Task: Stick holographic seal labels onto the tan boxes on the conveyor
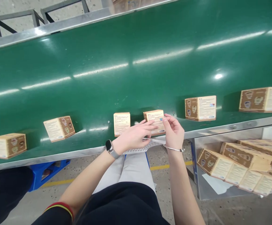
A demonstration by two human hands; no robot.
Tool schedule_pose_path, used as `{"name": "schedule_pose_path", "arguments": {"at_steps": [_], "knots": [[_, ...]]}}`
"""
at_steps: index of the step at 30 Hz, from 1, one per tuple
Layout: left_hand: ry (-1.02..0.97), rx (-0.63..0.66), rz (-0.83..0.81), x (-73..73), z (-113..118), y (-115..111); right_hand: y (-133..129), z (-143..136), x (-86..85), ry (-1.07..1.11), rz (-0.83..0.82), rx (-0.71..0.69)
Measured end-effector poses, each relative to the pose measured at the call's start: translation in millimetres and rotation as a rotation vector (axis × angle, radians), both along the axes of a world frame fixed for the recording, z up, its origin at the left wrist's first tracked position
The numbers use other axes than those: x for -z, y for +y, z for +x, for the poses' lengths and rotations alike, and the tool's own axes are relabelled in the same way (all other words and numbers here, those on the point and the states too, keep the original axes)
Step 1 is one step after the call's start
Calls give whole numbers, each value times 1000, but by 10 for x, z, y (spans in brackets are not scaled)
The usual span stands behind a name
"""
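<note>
A small cream-and-brown printed carton [155,116] stands on the green work surface [117,87] near its front edge. My left hand [138,134] reaches across the carton's lower left, its upper fingers stretched over the printed face. Beneath them, a thin white sheet [158,141] appears pinched by the thumb, and it runs toward my right wrist. My right hand [174,129] is closed in a pinch at the carton's right edge; what lies between its fingertips is too small to make out. Left of my left hand stands another carton [121,122], untouched.
More cartons stand along the front edge: one [59,128] and another [9,146] to the left, one [200,108] and another [262,99] to the right. Stacked cartons [237,168] fill a metal side table. A white mesh basket [138,150] sits under the edge. A blue stool [41,175] is at left.
</note>
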State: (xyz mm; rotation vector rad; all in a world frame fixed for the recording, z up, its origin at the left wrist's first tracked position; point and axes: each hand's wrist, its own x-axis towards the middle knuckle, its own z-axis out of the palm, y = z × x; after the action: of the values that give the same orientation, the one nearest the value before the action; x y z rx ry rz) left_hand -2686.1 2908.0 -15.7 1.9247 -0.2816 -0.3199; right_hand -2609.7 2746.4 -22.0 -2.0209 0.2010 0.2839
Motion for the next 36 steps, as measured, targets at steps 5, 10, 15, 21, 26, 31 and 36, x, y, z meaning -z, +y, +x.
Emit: {"name": "schedule_pose_path", "arguments": {"at_steps": [5, 10, 15, 21, 26, 31, 36], "knots": [[15, 6, -15, -37, 61, -63, -22, 7, -13, -98, 6, 11], [19, 9, -6, -85, 116, -81, -38, 11, -20, -204, -26, -10], [10, 22, 14, -151, 189, -108, -51, 73, -57, -297, -118, -53], [4, 54, 42, -153, 232, -137, -44, 110, -29, -468, -326, -103], [-33, 66, 73, -130, 259, -144, -22, 235, 32, -472, -330, 16], [38, 12, 7, -277, 183, -66, -110, 302, -354, -522, -446, -135], [229, -43, -78, -467, -8, 133, -121, 99, -1024, -170, -303, -877]]}}
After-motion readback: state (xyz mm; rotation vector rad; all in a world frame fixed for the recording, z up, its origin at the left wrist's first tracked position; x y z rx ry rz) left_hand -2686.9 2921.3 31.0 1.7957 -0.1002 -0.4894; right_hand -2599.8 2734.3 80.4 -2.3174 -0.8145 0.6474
